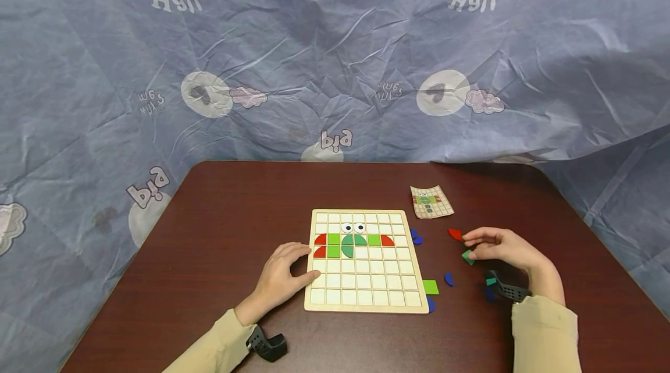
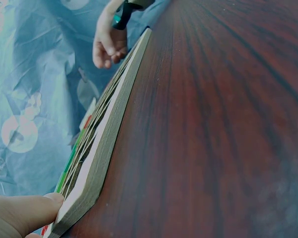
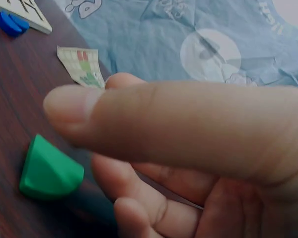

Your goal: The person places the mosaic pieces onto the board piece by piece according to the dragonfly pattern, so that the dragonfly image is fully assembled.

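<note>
My left hand (image 1: 280, 274) rests at the left edge of a pale wooden grid board (image 1: 363, 297), its thumb (image 2: 37, 210) over the rim. On the board sit two eye pieces (image 1: 353, 227), red quarter-circles (image 1: 387, 240), light green squares (image 1: 374, 240) and darker green quarter-circles (image 1: 348, 251). To the right of the board, my right hand (image 1: 499, 247) hovers low over the table with loosely bent fingers and nothing visible in its grasp. By its fingertips lies a red quarter-circle (image 1: 454, 234). Green quarter-circle pieces (image 3: 49, 171) lie on the table below its thumb.
A small printed card (image 1: 431, 202) showing a coloured grid pattern lies behind the right hand. Blue pieces (image 1: 448, 279) are scattered right of the board, with a light green square (image 1: 430, 287) against its edge. A patterned cloth (image 1: 335, 59) hangs behind the dark table (image 1: 251, 198).
</note>
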`<state>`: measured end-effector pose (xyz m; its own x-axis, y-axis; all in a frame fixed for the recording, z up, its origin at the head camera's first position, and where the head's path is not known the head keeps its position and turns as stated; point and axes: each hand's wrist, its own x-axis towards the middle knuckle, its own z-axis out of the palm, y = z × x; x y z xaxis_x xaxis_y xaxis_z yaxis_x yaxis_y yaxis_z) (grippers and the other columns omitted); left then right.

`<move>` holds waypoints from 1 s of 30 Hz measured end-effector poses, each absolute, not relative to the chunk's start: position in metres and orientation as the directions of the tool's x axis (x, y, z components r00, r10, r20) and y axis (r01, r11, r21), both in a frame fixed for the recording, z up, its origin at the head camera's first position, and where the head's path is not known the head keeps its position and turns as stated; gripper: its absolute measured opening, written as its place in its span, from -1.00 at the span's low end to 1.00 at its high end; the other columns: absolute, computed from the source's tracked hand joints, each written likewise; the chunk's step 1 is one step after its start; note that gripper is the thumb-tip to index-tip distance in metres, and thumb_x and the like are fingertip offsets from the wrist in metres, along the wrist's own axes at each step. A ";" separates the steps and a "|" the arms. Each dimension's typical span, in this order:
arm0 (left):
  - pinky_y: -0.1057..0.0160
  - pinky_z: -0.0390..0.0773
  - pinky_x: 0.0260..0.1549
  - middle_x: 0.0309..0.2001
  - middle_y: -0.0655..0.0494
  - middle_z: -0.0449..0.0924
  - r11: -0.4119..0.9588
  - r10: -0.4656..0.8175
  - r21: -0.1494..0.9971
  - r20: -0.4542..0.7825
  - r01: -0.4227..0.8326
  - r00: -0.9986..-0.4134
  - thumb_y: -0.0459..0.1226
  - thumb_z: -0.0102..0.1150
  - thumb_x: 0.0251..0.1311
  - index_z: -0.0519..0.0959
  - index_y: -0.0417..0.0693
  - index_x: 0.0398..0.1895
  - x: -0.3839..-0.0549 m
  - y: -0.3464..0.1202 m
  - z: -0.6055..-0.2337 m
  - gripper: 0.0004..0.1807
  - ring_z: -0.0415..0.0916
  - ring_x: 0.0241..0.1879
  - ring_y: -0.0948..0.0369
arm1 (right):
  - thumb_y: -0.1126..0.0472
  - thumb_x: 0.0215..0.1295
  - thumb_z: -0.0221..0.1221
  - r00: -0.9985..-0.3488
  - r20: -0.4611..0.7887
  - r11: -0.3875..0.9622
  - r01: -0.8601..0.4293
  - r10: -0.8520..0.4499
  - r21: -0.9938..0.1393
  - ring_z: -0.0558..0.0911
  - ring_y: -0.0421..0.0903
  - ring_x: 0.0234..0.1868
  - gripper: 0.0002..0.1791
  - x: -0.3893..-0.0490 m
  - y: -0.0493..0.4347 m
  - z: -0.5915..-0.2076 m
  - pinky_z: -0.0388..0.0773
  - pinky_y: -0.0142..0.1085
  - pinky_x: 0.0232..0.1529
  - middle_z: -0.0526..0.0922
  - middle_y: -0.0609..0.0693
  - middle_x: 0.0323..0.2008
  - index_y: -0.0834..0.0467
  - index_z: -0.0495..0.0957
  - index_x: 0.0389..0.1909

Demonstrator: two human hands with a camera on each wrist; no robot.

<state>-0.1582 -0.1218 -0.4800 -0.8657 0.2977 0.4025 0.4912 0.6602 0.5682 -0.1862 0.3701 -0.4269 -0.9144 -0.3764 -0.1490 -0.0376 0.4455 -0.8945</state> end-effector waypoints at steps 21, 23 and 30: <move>0.03 0.39 0.10 0.02 0.08 0.57 0.653 0.303 0.570 0.408 0.499 -0.861 -0.05 0.38 -0.05 0.61 -0.12 -0.01 -0.158 -0.122 -0.479 -0.47 0.39 0.12 0.09 | 0.27 0.10 0.32 -0.938 -0.212 0.559 0.023 -0.276 -0.829 0.62 -0.11 -0.35 -0.54 -0.189 0.368 -0.431 0.59 -0.34 -0.29 0.62 0.16 -0.23 0.42 0.47 -0.02; 0.03 0.39 0.10 0.01 0.08 0.57 0.653 0.303 0.568 0.410 0.501 -0.860 -0.05 0.38 -0.05 0.61 -0.12 -0.01 -0.158 -0.122 -0.479 -0.47 0.39 0.12 0.09 | 0.25 0.08 0.33 -0.939 -0.215 0.571 0.025 -0.269 -0.821 0.61 -0.11 -0.35 -0.53 -0.189 0.366 -0.429 0.58 -0.33 -0.30 0.61 0.15 -0.23 0.41 0.48 -0.03; 0.03 0.39 0.09 0.01 0.08 0.57 0.655 0.304 0.564 0.413 0.503 -0.858 -0.05 0.39 -0.05 0.61 -0.12 -0.01 -0.158 -0.122 -0.480 -0.47 0.39 0.12 0.09 | 0.29 0.05 0.35 -0.939 -0.208 0.581 0.012 -0.272 -0.814 0.55 -0.12 -0.40 -0.60 -0.190 0.361 -0.428 0.55 -0.34 -0.35 0.59 0.14 -0.31 0.39 0.51 -0.12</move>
<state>-0.1577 -0.1219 -0.4797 -0.8585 0.3040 0.4130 0.5032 0.6545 0.5642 -0.1902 0.3615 -0.4278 -0.9394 -0.2724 -0.2082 0.0118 0.5814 -0.8136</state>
